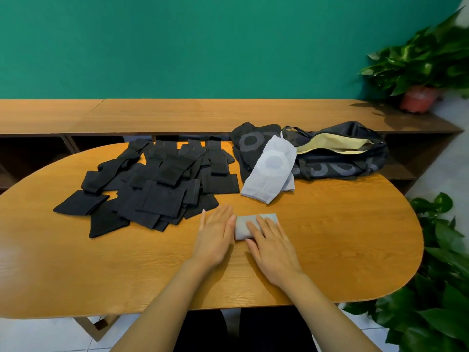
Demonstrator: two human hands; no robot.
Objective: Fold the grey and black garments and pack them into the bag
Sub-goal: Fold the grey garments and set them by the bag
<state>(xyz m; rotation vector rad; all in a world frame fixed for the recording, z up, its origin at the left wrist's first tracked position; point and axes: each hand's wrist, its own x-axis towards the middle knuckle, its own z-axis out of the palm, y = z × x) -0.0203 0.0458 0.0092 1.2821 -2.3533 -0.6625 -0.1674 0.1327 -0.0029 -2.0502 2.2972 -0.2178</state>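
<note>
I see both arms reaching forward over the near edge of the oval wooden table point(355, 237). My left hand point(215, 235) lies flat, palm down, fingers straight and together, holding nothing; its thumb side sits against the left end of the folded grey garment point(242, 226). My right hand point(272, 247) rests flat on top of that garment, fingers extended and pressing rather than gripping. The garment is a small, compact rectangle of soft, matte knit in the middle of the table. Far left sprawls a pile of black garments point(157, 189), flat bands and squares overlapping. Far right, an unfolded pale grey garment point(270, 171) with a faint ring pattern lies across a black ring-patterned garment point(250, 141), touching the dark bag point(340, 153), whose mouth gapes on a cream lining.
</note>
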